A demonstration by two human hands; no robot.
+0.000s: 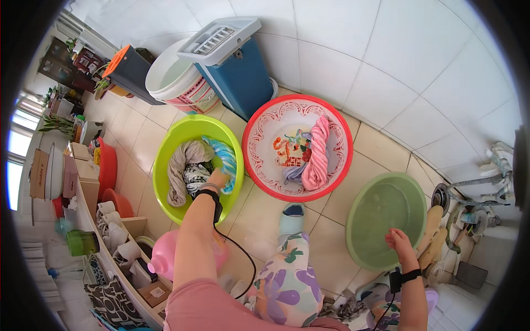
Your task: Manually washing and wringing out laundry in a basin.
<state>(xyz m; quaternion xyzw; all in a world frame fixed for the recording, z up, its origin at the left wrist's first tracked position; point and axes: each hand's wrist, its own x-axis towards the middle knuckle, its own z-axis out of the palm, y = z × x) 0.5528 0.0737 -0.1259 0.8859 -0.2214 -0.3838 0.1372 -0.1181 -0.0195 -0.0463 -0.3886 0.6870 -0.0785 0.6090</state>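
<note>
Now left hand [218, 179] grips cloth [225, 160] in lime basin [165, 149], right hand [398, 241] on green basin [353, 243].

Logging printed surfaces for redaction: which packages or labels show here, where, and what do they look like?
White bucket: top left by the blue bin, round, with a pink-and-green printed label band.
Cardboard box: far left edge, flat, brown.
Small carton: lower left shelf, brown with a white label.
No screens or signs in view.

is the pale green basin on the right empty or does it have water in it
It holds water: the pale green basin shows a murky, glossy surface with no clothes in it. The right hand rests at its near rim.
</note>
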